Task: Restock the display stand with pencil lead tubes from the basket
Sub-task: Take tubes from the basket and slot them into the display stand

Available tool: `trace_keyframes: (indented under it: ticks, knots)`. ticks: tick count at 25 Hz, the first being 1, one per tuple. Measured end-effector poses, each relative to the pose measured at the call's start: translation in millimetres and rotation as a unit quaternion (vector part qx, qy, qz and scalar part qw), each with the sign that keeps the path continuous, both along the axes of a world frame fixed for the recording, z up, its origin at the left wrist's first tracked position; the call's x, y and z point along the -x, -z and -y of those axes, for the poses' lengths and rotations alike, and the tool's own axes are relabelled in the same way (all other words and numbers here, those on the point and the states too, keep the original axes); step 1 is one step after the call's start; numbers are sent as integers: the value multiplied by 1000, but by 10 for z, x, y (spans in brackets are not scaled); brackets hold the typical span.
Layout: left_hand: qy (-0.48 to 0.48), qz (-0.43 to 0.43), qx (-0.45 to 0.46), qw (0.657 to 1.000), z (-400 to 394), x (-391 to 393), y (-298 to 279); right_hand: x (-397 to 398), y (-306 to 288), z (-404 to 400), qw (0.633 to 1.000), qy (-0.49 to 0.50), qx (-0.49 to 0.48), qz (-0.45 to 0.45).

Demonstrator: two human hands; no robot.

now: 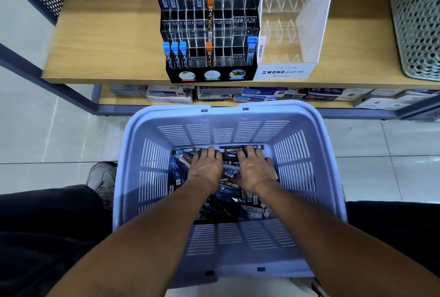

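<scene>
A lilac plastic basket [154, 154] sits on the floor between my knees, its bottom covered with a heap of pencil lead tubes [228, 204]. Both hands are down in that heap. My left hand [206, 168] lies palm-down on the tubes, fingers curled into the pile at its far edge. My right hand [256, 169] lies beside it the same way. Whether either hand grips a tube is hidden by the fingers. The black display stand [209, 35] stands on the wooden shelf; a few slots hold blue or orange tubes, many are bare.
A clear Mono graph display [292, 23] stands right of the stand. A grey mesh bin [419, 23] sits at the shelf's right end. Boxed stock [238, 95] fills the lower shelf. My shoe [102, 177] is left of the basket on the tiled floor.
</scene>
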State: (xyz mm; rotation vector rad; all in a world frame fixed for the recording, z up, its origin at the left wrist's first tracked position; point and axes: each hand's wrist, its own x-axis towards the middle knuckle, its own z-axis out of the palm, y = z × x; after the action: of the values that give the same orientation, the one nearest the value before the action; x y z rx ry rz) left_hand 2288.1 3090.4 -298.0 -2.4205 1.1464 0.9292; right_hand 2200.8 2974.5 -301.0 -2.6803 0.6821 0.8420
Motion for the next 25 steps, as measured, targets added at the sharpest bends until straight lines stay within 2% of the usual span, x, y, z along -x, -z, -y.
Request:
trace_keyframes:
  ticks: [4,8,17,20,22,25]
  knots:
    - [-6,-41,-19,999,6,-68,39,48,-7,120,1000,20,-19,-4]
    - [-55,-92,0,994,-64,-122,69,16,-8,112,1000,11,-21,-5]
    - [-151,-80,83,982,-15,80,132,20,54,104,997,31,-58,43]
    - [-97,-41,70,992,58,97,55,39,72,160,996,66,-58,32]
    - [-41,-52,65,996,94,120,54,75,68,221,993,99,-55,26]
    - [-21,-73,45,996,133,136,45,102,57,250,993,104,-48,24]
